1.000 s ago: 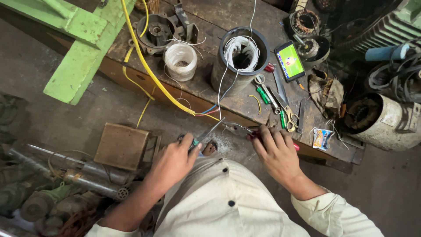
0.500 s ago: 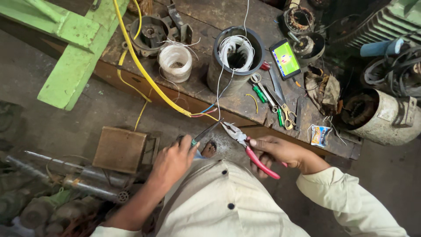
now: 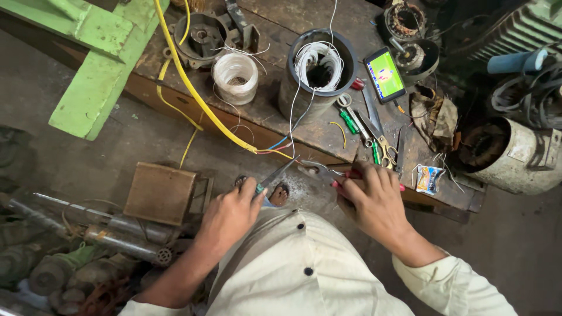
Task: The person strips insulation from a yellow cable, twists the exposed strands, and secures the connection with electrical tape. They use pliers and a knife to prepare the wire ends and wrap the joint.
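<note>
My left hand holds a slim metal tool with a green grip, its tip pointing up toward the bench edge. My right hand is closed around red-handled pliers, whose jaws point left toward the tool's tip. Thin coloured wires run from a yellow cable down to where the two tools meet. A white wire leads up into a round motor stator with white windings on the wooden bench.
On the bench lie a spool of white wire, a lit phone, scissors, green-handled tools and motor parts. A motor housing stands right, a green frame left, a brown box and pipes below.
My right hand picked up the red-handled pliers, then turned so that the handles are hidden under the fingers. The view has shifted slightly; my left hand keeps its tool.
</note>
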